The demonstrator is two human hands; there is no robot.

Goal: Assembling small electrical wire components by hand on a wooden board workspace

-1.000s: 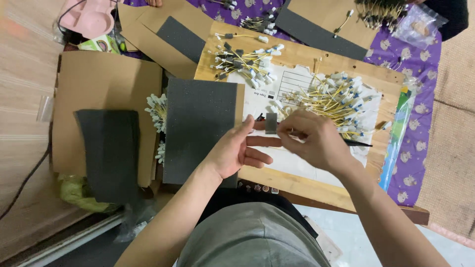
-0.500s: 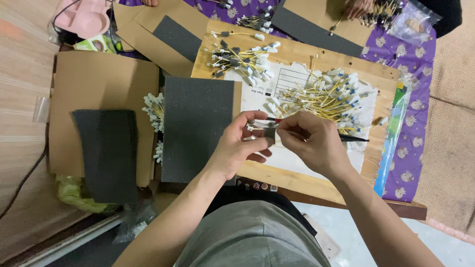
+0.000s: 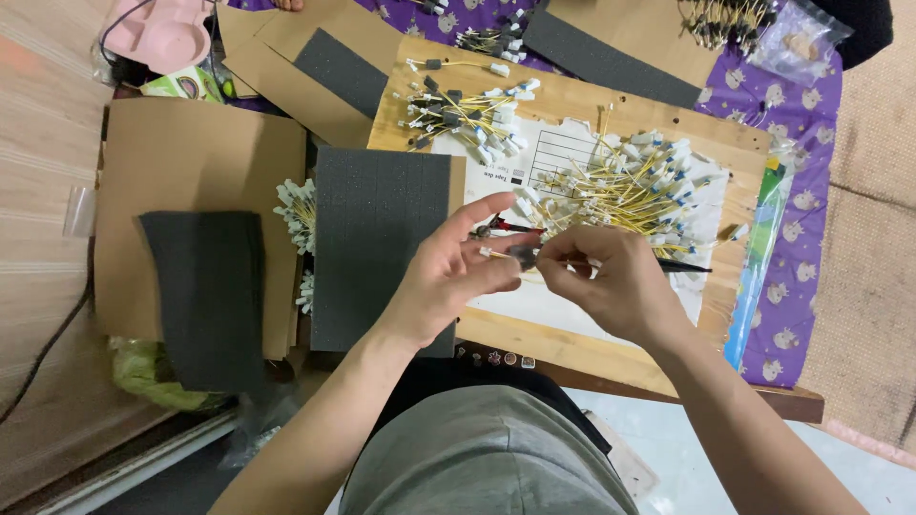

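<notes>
Two hands, left [image 3: 448,277] and right [image 3: 611,286], are working together. Four dark foam sheets [image 3: 382,243] are lying around, three heaps of yellow wires [image 3: 620,186] are sitting on one wooden board [image 3: 572,343].

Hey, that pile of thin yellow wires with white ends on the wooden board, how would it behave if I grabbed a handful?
The pile of yellow wires would probably come up floppy, since the strands look thin and curve loosely. They lie crossed over each other, so neighbours would likely tangle and drag along. It seems light for its bulk; the small white ends might snag rather than slide.
</notes>
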